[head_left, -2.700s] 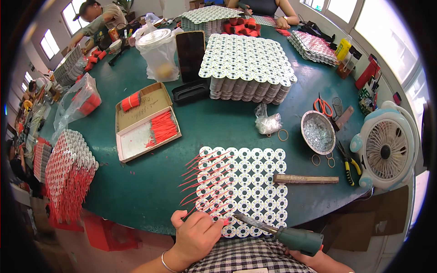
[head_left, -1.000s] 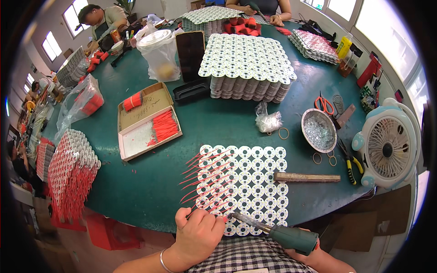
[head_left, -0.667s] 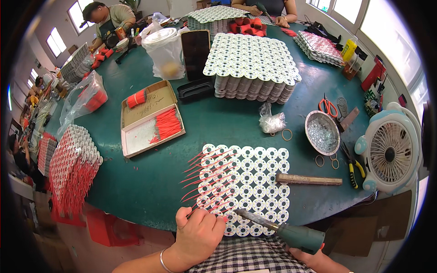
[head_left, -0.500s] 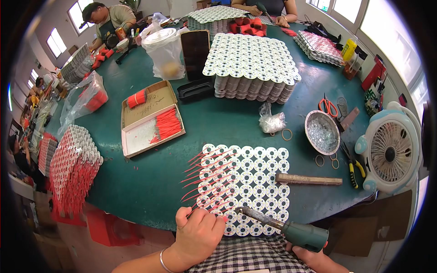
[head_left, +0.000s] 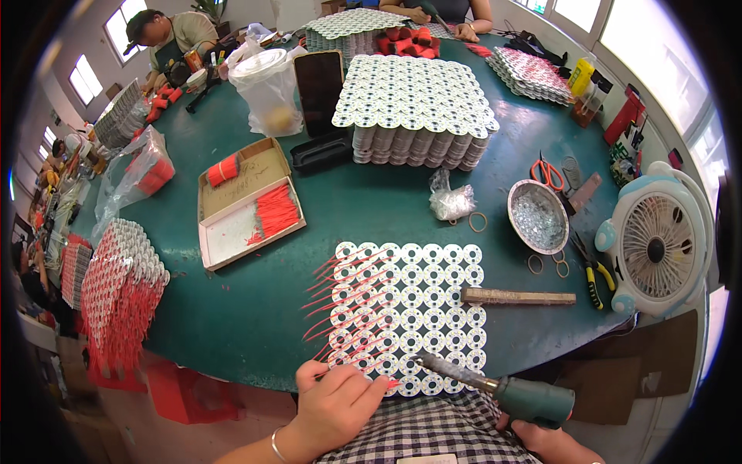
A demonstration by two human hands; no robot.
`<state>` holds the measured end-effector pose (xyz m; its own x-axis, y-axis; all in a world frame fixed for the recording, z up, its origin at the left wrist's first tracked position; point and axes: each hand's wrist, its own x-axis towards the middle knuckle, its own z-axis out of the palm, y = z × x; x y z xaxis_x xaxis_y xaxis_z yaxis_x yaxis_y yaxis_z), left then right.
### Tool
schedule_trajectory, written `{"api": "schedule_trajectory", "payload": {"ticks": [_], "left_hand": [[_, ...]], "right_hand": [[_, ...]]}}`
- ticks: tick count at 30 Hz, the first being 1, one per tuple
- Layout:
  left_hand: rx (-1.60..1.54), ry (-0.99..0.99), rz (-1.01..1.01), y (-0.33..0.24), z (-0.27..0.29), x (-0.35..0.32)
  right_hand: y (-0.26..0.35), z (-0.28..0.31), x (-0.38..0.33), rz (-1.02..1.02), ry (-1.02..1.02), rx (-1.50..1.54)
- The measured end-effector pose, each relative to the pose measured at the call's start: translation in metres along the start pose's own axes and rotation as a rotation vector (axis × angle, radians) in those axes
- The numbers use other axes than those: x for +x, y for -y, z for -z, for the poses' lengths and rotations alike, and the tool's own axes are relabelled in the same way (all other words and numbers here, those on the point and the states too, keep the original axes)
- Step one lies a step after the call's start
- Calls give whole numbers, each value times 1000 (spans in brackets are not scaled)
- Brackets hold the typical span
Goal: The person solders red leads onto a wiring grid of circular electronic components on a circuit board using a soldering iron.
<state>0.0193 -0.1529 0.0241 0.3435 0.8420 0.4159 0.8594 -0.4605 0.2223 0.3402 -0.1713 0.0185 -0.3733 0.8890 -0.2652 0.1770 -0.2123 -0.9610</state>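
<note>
A sheet of round white circuit boards lies on the table before me, with thin red wires slanting off its left columns. My left hand is closed at the near left corner of the sheet, pinching red wire whose ends stick out past the fingertips over the nearest row. My right hand grips a soldering iron by its dark green handle. The iron's tip points left, over the near rows of the sheet, apart from my left fingertips. The handle partly hides my right fingers.
A wooden bar rests across the sheet's right edge. Right of it are pliers, a metal bowl and a fan. An open cardboard box holds red wires. Stacked board sheets stand behind; wired stacks stand left. Two people work farther back.
The iron's tip has shifted right over the sheet, away from my left hand. My left fingertips have moved slightly toward the nearest row. The whole view has shifted a little.
</note>
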Motion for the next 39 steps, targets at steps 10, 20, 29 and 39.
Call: {"api": "schedule_trajectory", "payload": {"ticks": [10, 20, 29, 39], "left_hand": [[-27, 5, 5, 7, -23, -10], [-30, 2, 8, 8, -24, -10], [-20, 9, 9, 6, -24, -9], [-54, -75, 36, 2, -12, -9]], "right_hand": [[-3, -10, 5, -56, 42, -58], [1, -18, 17, 135, 24, -330], [-9, -7, 15, 157, 28, -227], [-1, -8, 1, 52, -27, 44]]}}
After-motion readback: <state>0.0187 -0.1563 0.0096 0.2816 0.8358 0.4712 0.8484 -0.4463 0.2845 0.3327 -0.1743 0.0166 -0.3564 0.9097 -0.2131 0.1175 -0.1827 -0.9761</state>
